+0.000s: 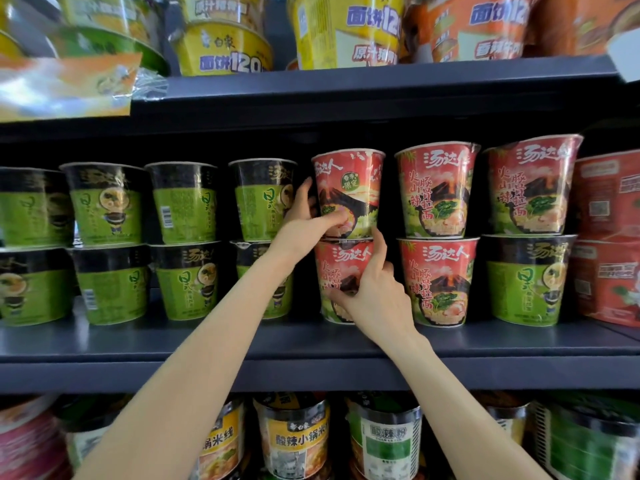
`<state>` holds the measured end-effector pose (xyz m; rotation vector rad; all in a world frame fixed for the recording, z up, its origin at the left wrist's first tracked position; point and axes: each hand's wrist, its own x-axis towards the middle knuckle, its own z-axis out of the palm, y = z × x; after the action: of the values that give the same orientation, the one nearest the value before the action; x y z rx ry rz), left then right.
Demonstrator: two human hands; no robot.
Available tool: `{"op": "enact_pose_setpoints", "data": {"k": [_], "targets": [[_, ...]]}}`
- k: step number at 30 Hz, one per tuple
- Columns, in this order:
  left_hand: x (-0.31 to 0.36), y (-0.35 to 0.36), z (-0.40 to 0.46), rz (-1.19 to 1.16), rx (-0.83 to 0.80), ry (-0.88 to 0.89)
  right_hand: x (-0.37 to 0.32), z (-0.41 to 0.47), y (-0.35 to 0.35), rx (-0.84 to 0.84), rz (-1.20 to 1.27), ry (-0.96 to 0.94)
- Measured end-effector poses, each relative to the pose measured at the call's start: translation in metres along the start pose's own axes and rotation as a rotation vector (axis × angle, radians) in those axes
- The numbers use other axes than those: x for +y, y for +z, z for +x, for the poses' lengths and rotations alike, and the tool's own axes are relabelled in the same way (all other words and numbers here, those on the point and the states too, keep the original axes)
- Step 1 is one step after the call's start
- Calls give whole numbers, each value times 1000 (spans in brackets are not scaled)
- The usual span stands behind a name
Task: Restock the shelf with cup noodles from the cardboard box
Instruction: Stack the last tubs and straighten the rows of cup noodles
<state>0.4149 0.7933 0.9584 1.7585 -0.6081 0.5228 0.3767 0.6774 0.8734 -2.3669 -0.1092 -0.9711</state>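
A red cup noodle (pixel 353 181) stands on top of another red cup (pixel 343 261) on the middle shelf (pixel 242 344). My left hand (pixel 308 223) grips the upper cup near its bottom left, fingers curled round its side and thumb across the front. My right hand (pixel 374 292) holds the lower cup, with fingers and thumb spread round its front. More red cups (pixel 436 192) stand stacked to the right. Green and black cups (pixel 183 202) fill the left of the shelf in two layers. The cardboard box is out of view.
The upper shelf (pixel 381 81) carries yellow and orange noodle tubs (pixel 221 50) close above the stacked cups. Red boxed packs (pixel 606 237) stand at the far right. The lower shelf holds tubs with yellow, green and white labels (pixel 294 441).
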Motion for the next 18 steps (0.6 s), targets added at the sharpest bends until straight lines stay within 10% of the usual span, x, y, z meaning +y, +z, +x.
{"op": "enact_pose_setpoints", "data": {"k": [18], "targets": [[-6,19,5,349,273,116,0,-2,4,71,-61,0]]}}
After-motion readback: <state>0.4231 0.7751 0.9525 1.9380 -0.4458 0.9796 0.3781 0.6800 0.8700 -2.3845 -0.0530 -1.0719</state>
